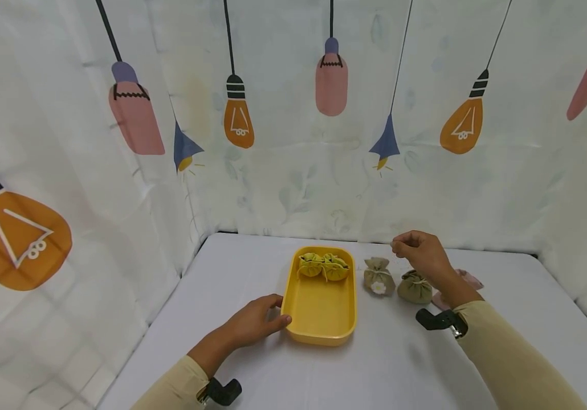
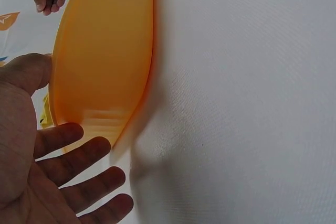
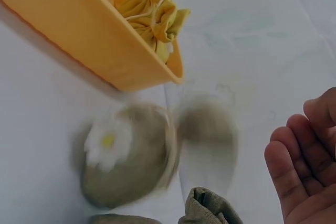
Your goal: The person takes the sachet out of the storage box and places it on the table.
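Note:
A shallow yellow tray (image 1: 319, 313) stands on the white table, with two yellow drawstring pouches (image 1: 324, 266) side by side at its far end. My left hand (image 1: 255, 322) is at the tray's left side. Up close in the left wrist view, its thumb touches the rim and the other fingers (image 2: 86, 156) are spread along the wall. Above the pouches right of the tray hovers my right hand (image 1: 424, 253), fingers loosely bent and nothing in them. Under it are a grey-beige pouch (image 1: 378, 277) with a white flower and an olive green pouch (image 1: 414, 287).
Pink fabric (image 1: 470, 279) lies behind the right wrist, partly hidden by it. Curtains (image 1: 293, 188) printed with hanging lamps and bulbs rise behind the table (image 1: 314, 376) and along its sides. Each wrist carries a black strap mount (image 1: 434, 320).

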Demonstrator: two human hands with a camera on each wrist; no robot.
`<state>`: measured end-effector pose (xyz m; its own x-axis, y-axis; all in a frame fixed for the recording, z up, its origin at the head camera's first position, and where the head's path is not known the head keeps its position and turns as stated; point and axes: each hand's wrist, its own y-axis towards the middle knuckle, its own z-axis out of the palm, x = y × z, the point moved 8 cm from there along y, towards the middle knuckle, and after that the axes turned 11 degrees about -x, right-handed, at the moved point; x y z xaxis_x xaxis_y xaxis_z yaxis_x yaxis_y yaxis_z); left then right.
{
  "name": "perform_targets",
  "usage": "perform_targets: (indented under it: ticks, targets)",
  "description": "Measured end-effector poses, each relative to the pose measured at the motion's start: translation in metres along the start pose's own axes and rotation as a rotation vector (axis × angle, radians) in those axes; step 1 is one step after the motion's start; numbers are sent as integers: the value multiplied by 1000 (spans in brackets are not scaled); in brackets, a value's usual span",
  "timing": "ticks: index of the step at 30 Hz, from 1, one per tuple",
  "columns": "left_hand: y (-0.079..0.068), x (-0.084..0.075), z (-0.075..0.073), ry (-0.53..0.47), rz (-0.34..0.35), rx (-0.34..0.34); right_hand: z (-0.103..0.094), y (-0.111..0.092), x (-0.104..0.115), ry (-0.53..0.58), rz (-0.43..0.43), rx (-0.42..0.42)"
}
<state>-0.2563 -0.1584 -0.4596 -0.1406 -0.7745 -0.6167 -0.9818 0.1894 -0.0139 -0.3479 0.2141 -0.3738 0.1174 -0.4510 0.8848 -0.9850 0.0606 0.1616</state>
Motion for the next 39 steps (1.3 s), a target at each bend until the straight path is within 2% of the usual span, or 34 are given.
perform_targets:
  ticks: [3, 8, 18, 33, 39]
  targets:
    - [0, -1, 0, 0, 2, -3, 1, 0, 3, 11, 6, -1]
    - [1, 0, 0, 7, -1, -7, 10, 1, 5, -44, 22, 16]
    - [0, 1, 1, -13, -15, 0, 29, 1, 7, 0, -49, 79]
    - [1, 2, 3, -12, -18, 13, 51, 0, 10, -68, -32, 100]
    - [1, 2, 2, -8, -21, 8, 59, 1, 11, -127, -86, 106]
